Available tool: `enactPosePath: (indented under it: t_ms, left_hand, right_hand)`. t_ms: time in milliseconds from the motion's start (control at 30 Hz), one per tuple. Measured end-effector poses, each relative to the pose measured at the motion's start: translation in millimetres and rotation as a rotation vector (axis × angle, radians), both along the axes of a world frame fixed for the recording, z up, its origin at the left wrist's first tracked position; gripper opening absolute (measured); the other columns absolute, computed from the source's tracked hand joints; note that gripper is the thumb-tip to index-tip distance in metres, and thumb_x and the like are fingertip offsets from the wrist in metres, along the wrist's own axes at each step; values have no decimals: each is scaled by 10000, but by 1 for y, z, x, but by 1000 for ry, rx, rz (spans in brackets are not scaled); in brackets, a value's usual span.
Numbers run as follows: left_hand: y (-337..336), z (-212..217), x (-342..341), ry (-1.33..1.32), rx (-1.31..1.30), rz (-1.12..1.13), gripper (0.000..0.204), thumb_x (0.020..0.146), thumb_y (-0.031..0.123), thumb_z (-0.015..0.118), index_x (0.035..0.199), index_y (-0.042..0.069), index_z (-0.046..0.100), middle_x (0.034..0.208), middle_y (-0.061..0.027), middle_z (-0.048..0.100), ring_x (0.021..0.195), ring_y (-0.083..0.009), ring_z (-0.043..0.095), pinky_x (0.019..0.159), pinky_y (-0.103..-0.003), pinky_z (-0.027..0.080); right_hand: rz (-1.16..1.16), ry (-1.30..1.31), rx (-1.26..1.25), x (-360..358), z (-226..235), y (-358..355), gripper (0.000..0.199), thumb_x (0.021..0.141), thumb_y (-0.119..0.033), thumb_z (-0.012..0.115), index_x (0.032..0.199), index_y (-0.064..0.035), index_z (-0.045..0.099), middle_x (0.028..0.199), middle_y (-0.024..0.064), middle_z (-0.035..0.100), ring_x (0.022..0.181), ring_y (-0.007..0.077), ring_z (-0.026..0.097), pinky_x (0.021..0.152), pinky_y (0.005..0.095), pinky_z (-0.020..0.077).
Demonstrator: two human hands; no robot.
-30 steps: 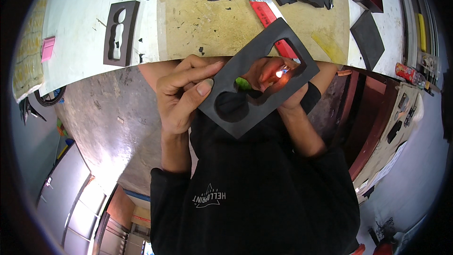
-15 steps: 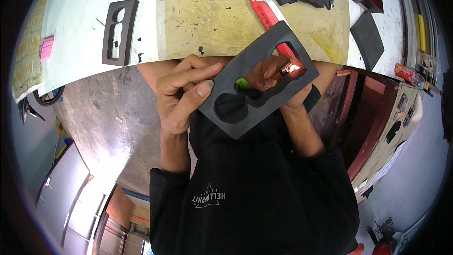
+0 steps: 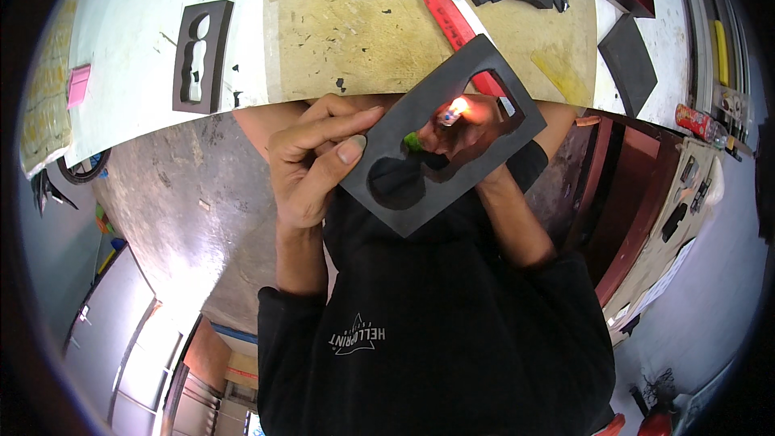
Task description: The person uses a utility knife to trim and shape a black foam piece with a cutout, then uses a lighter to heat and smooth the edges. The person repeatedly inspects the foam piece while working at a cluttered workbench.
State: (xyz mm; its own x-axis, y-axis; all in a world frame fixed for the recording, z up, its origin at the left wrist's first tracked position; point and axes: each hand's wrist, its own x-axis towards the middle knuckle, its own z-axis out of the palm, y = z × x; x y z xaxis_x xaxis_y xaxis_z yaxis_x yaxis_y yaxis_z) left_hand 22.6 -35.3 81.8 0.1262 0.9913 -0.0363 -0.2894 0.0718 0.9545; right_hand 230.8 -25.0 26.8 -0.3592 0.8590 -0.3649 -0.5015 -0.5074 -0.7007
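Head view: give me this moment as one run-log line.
left hand: grips dark foam cutout panel | right hand: behind panel, holds lit green lighter | flame: in the rectangular opening | workbench: beyond

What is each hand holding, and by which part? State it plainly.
The left hand pinches the black foam cut-out panel at its lower left edge. The right hand, behind the panel, holds a lit green lighter; its grip is mostly hidden.

We hold our left hand (image 3: 311, 161) raised, fingers bent, thumb pressed forward in a pinch. Our right hand (image 3: 456, 133) sits just beside it, curled closed in a grip. Both forearms rise from black sleeves pushed back at the wrists.
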Motion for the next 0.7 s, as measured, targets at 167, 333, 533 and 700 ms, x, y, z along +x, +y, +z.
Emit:
enactPosePath:
  t_ms: [167, 333, 533, 700]
  left_hand:
    - [0, 1, 2, -6, -3, 13, 341, 848, 121, 641, 1108, -99, 659, 968, -136, 611, 872, -163, 560, 768, -240, 398]
    - [-1, -3, -1, -9, -12, 4, 343, 852, 119, 634, 1113, -103, 655, 979, -144, 613, 886, -169, 566, 779, -243, 405]
    - [0, -3, -1, -10, -20, 2, 346, 848, 121, 634, 1112, -102, 656, 976, -147, 616, 887, -169, 567, 781, -241, 406]
    - [0, -2, 1, -2, -15, 13, 347, 848, 123, 629, 1109, -103, 656, 969, -150, 620, 887, -173, 571, 790, -246, 409]
  right_hand:
    - [160, -63, 172, -6, 8, 6, 454, 966, -447, 441, 959, -32, 627, 756, 6, 592, 614, 74, 484, 565, 214, 423]
    - [254, -169, 51, -11, 25, 11, 470, 991, -442, 371, 917, -56, 630, 730, -28, 574, 601, 50, 461, 544, 191, 374]
    - [283, -168, 3, -13, 23, 14, 497, 1000, -438, 331, 833, -70, 619, 683, -22, 557, 590, 57, 458, 534, 197, 359]
    - [173, -137, -6, -16, 24, 14, 513, 1003, -424, 319, 807, -58, 620, 665, -9, 562, 577, 62, 458, 525, 202, 358]
